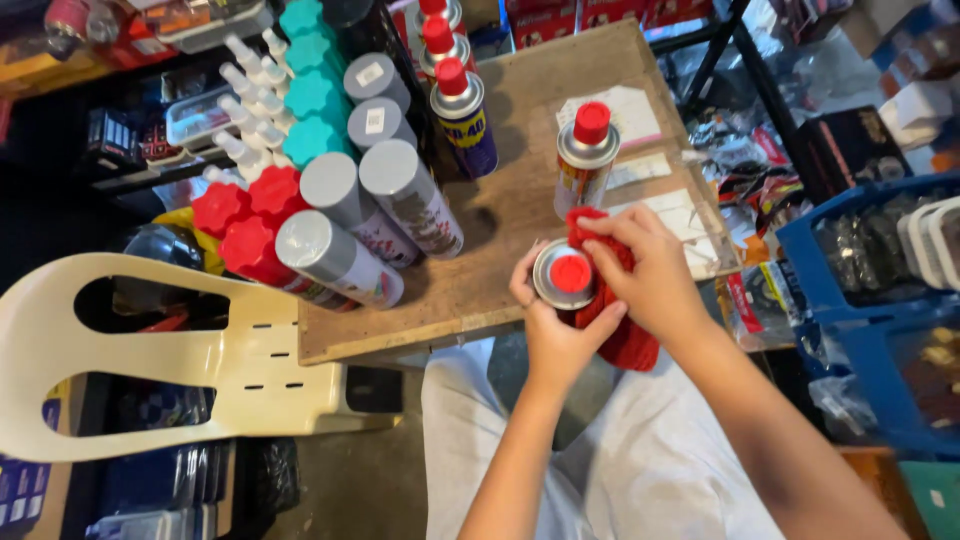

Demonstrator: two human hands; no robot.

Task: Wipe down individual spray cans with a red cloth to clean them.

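Observation:
My left hand (pixel 548 335) grips a spray can with a silver top and red cap (pixel 566 274), seen from above, just off the near edge of a wooden board (pixel 520 170). My right hand (pixel 650 272) presses a red cloth (pixel 628 340) against the can's side. The cloth wraps partly round the can and hangs below my hands. Another spray can with a red cap (pixel 585 160) stands on the board right behind my hands.
Grey-capped cans (pixel 400 200), red-capped cans (pixel 240 220), teal-capped bottles (pixel 308 95) and white spray nozzles (pixel 250 100) crowd the board's left side. A blue-and-yellow can (pixel 465 115) stands further back. A cream plastic chair (pixel 180 370) is at left, blue crates (pixel 860 290) at right.

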